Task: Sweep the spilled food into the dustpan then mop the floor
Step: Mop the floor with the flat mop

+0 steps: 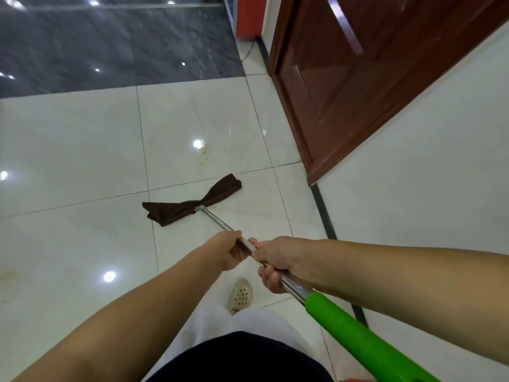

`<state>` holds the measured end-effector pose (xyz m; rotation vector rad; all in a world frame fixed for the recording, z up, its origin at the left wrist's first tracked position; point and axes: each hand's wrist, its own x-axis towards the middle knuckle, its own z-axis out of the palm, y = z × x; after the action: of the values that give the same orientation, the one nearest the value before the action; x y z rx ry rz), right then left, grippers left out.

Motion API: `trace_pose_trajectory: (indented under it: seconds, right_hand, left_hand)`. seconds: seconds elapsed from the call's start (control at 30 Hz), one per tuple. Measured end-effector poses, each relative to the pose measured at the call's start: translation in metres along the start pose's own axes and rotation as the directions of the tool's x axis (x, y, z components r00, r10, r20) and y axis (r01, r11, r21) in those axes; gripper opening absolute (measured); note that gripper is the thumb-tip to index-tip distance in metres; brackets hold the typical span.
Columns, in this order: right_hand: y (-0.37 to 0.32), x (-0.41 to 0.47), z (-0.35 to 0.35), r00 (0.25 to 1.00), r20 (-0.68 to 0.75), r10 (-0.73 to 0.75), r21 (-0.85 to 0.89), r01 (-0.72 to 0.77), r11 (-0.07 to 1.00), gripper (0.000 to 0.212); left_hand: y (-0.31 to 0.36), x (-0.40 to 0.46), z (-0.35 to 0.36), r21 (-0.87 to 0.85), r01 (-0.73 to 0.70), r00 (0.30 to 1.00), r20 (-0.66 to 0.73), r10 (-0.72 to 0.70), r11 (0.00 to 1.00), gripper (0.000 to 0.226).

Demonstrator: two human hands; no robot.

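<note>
Nearest, at the lower right, the mop's thick green handle sleeve (355,330) runs out of the frame. It looks like hard plastic, wide enough to fill a palm, and would probably give a surer hold than the bare metal above it.

Just beyond the sleeve, the right hand (275,260) curls round the shiny metal pole (217,220), fingers wrapped underneath. The left hand (230,250) grips the same pole a little farther along, the two hands almost touching. The polished pole is likely slick, so close, firm wraps like these suit it. With both hands bunched together, leverage is probably modest; spreading them should steer the head better. The pole looks stiff and light.

Below the hands a pale perforated shoe (240,296) stands on the white tiled floor (82,150).

Farther out, in the middle of the view, the brown mop cloth (176,209) lies flat on the tiles, pinched at the centre where the pole meets it, its two halves fanned left and right like a bow. It is soft and limp and will likely drag and fold rather than push.

Beyond the cloth, apart from it, a small yellowish smear of spilled food (202,154) remains beside a light glare. No dustpan is in view.

On the far right stands a dark red door (358,86); at the far left, dark grey tiles (110,45).
</note>
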<state>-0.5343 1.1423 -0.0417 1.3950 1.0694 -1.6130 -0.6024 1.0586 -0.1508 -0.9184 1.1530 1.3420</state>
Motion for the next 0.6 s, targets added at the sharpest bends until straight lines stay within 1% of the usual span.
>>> trace_pose_trajectory:
  seconds: [0.1,0.3,0.47,0.6]
  right_hand:
    - [-0.017,0.000,0.008,1.000,-0.007,-0.007,-0.024,0.007,1.000,0.037]
    - [-0.050,0.001,0.036,1.000,0.006,0.024,0.029,-0.024,0.999,0.042]
    - [-0.085,0.018,0.086,1.000,0.001,-0.001,0.135,0.001,0.991,0.041]
    - [-0.114,0.035,0.138,1.000,-0.009,-0.018,0.206,0.019,0.978,0.039]
  left_hand:
    - [0.018,-0.007,0.000,0.015,-0.038,0.999,-0.027,0.038,0.999,0.028]
    - [0.065,-0.001,-0.017,0.096,-0.033,0.999,-0.005,0.034,0.995,0.029]
    - [0.124,0.008,-0.053,0.173,0.000,1.000,0.003,-0.001,0.985,0.025]
    - [0.177,0.008,-0.088,0.252,0.006,1.000,0.020,-0.011,0.968,0.016]
